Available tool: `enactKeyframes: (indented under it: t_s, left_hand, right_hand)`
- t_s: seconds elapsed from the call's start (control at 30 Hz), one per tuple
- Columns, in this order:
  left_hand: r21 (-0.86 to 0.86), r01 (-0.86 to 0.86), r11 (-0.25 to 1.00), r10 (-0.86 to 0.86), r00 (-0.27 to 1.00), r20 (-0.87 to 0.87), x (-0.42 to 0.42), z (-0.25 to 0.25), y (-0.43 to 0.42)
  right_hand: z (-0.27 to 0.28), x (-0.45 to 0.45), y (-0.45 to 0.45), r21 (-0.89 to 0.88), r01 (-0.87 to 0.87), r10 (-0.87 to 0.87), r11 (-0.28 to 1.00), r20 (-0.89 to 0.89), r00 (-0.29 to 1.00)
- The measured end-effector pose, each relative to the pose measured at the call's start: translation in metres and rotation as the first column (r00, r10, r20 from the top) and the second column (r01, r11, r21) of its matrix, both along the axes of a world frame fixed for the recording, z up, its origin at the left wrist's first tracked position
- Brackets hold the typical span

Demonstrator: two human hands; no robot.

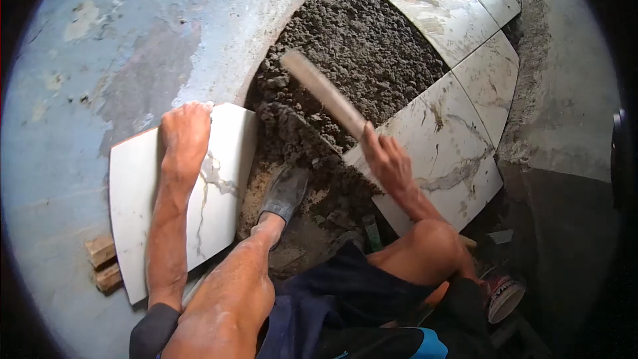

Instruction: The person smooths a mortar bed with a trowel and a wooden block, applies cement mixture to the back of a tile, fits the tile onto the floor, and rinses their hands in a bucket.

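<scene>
My left hand (pixel 187 129) is closed over the top edge of a loose white marbled tile (pixel 222 193), which leans by the blue wall at the left. In my right hand (pixel 387 156) is one end of a long wooden stick (pixel 325 93), its far end over the dark, crumbly mortar (pixel 359 40). Below the stick's near end lies a laid marbled tile (pixel 442 139) with smears of dirt on it.
More laid tiles (pixel 432 6) run along the back right. Wooden blocks (pixel 105 262) are by the leaning tile's lower left edge. My shoe (pixel 286 193) stands on the dirt between the tiles. A round container (pixel 505 298) sits at the lower right.
</scene>
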State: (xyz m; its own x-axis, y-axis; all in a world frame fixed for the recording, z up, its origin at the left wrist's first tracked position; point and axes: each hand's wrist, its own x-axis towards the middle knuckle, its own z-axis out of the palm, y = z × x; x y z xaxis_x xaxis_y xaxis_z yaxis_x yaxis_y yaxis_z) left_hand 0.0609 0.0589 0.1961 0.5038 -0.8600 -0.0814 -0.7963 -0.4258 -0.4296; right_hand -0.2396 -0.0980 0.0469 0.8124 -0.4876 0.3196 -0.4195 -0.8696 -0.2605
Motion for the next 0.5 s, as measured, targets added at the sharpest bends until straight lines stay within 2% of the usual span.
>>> enactKeyframes:
  t_s: [0.07,0.23,0.5]
  left_hand:
    - [-0.029,0.025,0.999,-0.025,1.000,-0.009,0.001,-0.003,-0.002]
    - [-0.026,0.007,1.000,-0.007,1.000,-0.010,0.002,-0.005,-0.003]
    - [-0.034,-0.034,0.999,0.033,0.999,-0.037,0.002,-0.005,-0.006]
  right_hand:
    - [-0.005,0.014,-0.028,0.008,0.055,-0.055,0.998,0.027,0.998]
    - [-0.018,0.052,-0.059,-0.042,0.008,-0.007,0.999,0.020,1.000]
    - [-0.008,0.038,-0.006,0.009,-0.175,0.175,0.985,-0.031,0.984]
